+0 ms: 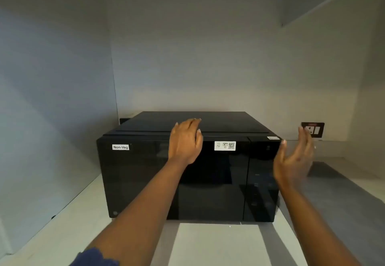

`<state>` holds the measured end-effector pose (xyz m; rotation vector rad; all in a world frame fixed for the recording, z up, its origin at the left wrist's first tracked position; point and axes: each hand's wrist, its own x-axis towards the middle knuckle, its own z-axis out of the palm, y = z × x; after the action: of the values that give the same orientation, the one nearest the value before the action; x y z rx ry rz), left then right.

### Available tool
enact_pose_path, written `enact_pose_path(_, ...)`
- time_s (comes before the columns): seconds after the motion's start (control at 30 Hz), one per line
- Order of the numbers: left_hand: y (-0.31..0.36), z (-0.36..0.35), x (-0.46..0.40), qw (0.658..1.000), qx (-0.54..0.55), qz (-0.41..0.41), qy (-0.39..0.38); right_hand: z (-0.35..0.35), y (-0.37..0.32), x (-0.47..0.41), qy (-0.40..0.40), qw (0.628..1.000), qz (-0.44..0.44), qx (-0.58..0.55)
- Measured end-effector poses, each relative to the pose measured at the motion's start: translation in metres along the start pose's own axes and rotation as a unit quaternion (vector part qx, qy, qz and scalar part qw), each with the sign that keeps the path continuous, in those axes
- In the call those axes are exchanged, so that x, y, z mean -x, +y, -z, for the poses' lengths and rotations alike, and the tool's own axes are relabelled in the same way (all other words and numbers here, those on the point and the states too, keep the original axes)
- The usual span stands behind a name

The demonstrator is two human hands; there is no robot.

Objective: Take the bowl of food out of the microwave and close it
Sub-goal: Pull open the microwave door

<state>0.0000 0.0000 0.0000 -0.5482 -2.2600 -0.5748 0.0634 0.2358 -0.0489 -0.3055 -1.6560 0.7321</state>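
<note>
Sleeve: a dark blue fabric cuff (93,257) shows at the bottom edge, on the left forearm.
Desk: a pale, matte, flat desk (208,245) carries the oven; to the right it gives way to a darker grey surface.
Microwave: a boxy black microwave with a glossy glass front (187,182) stands squarely on the desk, its door flush and closed.
Labels: a white rectangular "Non-Veg" sticker (120,147) sits top left of the door; a white sticker with a QR code (225,146) sits near its top right.
Control strip: a narrow glossy panel (261,182) on the right, with faint markings too dim to read.
Left hand: the left hand (185,140) lies flat over the top front edge of the microwave, fingers apart, clamped on nothing.
Right hand: the right hand (293,159) hovers just beside the right front corner, palm turned inward, fingers spread, empty; it is blurred.
Bowl: not visible; judged to be inside, behind the dark door.
Step in hand: judged to be the opening, with nothing yet taken out.
Next move: likely steadying the smooth casing from above while the right hand finds the door edge or release.
Wall: a plain grey matte wall with a dark rectangular socket plate (312,129) at right.
</note>
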Motion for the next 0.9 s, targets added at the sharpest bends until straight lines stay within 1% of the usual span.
enact_pose_path(0.07, 0.0, -0.007, 0.004, 1.0, 0.0, 0.0, -0.01, 0.006, 0.016, 0.01, 0.005, 0.999, -0.044, -0.003)
enact_pose_path(0.17, -0.004, -0.021, 0.013, 1.0, -0.025, -0.007, -0.009, 0.009, 0.05, 0.038, -0.047, 0.991, -0.126, -0.005)
enact_pose_path(0.3, -0.006, -0.032, 0.02, 0.998, -0.024, -0.025, 0.049, 0.013, 0.08, 0.076, -0.121, 0.969, -0.216, -0.019)
enact_pose_path(0.43, -0.005, -0.037, 0.02, 0.995, -0.015, -0.024, 0.091, 0.015, 0.096, 0.115, -0.204, 0.931, -0.293, -0.074)
enact_pose_path(0.53, -0.004, -0.039, 0.02, 0.995, -0.005, -0.02, 0.102, 0.013, 0.099, 0.133, -0.277, 0.906, -0.309, -0.087)
enact_pose_path(0.6, -0.003, -0.04, 0.02, 0.994, -0.006, -0.022, 0.107, 0.009, 0.099, 0.142, -0.299, 0.9, -0.308, -0.072)
enact_pose_path(0.7, -0.001, -0.041, 0.02, 0.993, -0.002, -0.022, 0.116, 0.002, 0.095, 0.149, -0.293, 0.902, -0.313, -0.046)
enact_pose_path(0.83, 0.0, -0.041, 0.021, 0.992, -0.004, -0.021, 0.122, -0.005, 0.096, 0.153, -0.26, 0.917, -0.3, -0.032)
enact_pose_path(0.9, 0.001, -0.041, 0.021, 0.992, -0.006, -0.018, 0.122, -0.008, 0.099, 0.156, -0.256, 0.918, -0.303, -0.011)
